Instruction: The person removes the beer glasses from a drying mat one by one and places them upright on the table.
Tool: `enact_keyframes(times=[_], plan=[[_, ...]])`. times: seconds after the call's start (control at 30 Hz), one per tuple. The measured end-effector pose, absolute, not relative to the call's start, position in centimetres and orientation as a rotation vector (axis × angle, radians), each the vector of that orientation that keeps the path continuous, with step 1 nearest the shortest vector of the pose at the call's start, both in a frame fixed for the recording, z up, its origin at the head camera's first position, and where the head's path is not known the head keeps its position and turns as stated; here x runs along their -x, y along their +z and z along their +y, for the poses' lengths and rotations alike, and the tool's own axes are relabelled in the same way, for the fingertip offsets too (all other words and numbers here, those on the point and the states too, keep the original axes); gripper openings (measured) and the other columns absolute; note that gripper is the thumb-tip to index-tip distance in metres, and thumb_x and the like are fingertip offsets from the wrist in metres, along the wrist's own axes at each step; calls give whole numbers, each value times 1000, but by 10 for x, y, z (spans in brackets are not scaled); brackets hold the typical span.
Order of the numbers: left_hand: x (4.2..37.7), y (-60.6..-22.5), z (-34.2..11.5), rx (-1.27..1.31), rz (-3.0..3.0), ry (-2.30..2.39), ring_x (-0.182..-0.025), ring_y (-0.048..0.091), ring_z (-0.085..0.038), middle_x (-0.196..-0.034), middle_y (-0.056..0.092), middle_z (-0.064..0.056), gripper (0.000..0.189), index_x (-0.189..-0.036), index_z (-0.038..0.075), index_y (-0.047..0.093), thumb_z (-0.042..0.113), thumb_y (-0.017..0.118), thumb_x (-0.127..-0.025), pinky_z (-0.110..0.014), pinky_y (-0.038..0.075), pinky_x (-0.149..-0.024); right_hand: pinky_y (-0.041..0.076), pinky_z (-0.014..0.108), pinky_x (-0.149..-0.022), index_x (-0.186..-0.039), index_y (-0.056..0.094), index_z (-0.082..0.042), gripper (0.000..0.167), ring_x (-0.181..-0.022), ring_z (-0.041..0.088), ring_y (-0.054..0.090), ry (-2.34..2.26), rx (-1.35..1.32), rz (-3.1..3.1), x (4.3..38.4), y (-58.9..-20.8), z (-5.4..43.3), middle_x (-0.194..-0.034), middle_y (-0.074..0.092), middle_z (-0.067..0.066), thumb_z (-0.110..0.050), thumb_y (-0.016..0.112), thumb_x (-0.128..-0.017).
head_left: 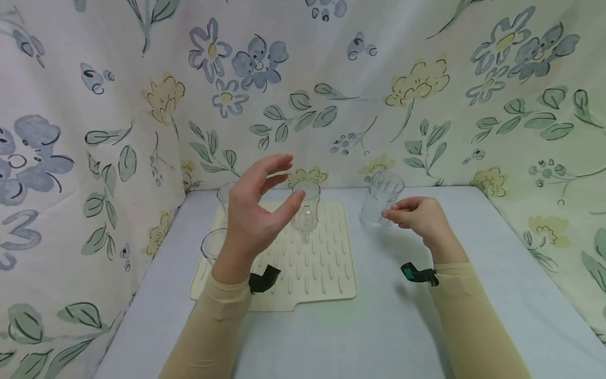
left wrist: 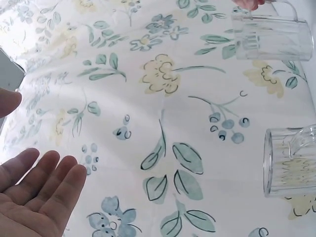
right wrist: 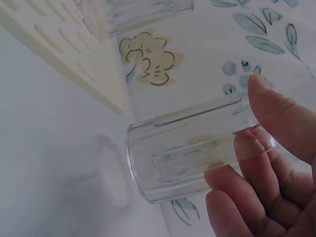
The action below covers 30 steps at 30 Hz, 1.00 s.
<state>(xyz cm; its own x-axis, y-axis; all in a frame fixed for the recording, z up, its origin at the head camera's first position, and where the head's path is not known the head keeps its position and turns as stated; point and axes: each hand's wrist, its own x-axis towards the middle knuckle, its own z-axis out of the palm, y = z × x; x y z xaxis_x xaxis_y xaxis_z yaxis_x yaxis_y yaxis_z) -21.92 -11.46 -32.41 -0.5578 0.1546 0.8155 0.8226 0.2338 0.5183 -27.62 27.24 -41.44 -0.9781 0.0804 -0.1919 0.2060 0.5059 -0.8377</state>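
Clear mug [head_left: 375, 202] pinched by fingers of right hand [head_left: 418, 221]; fingers of left hand [head_left: 253, 213] spread. Carrying step judged; steady lowering called for.

From afar I see white desk [head_left: 331, 342] reaching back to patterned cloth [head_left: 360, 76]; cloth hangs as wall behind and down both sides, lightly creased; pale ground, blue flowers [head_left: 259, 64], yellow blooms [head_left: 418, 83], green leaves [head_left: 325, 117], printed with loose dark outlines; light diffuse, shadows [head_left: 418, 300] on desk soft; in left wrist view I catch grey patch [left wrist: 7, 79] at edge, cannot tell what.
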Motion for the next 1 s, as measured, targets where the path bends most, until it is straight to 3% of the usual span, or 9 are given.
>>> enact_keyframes(times=[0.13, 0.47, 1.0], plan=[[219, -324, -114, 891, -1885, -1350, -134, 70, -25, -145, 72, -11, 53, -145, -1, 67, 10, 82, -96, -37, 62, -112, 58, 50, -104, -127, 74, -10, 71, -106, 30, 73, -1449, -255, 2612, 280, -422, 273, -105, 82, -6, -62, 94, -84], [219, -324, -114, 897, -1893, -1351, -134, 70, -25, -145, 72, -10, 52, -146, 0, 67, 11, 82, -97, -36, 62, -112, 65, 38, -93, -125, 74, -6, 67, -111, 35, 75, -1423, -258, 2622, 281, -426, 276, -100, 81, -6, -57, 95, -86], [221, -325, -115, 890, -1915, -1324, -134, 70, -23, -144, 72, -10, 51, -145, 0, 68, 11, 83, -97, -37, 63, -111, 58, 48, -98, -123, 75, -8, 67, -104, 29, 67, -1341, -215, 2616, 286, -431, 282, -105, 77, -1, -60, 95, -84]])
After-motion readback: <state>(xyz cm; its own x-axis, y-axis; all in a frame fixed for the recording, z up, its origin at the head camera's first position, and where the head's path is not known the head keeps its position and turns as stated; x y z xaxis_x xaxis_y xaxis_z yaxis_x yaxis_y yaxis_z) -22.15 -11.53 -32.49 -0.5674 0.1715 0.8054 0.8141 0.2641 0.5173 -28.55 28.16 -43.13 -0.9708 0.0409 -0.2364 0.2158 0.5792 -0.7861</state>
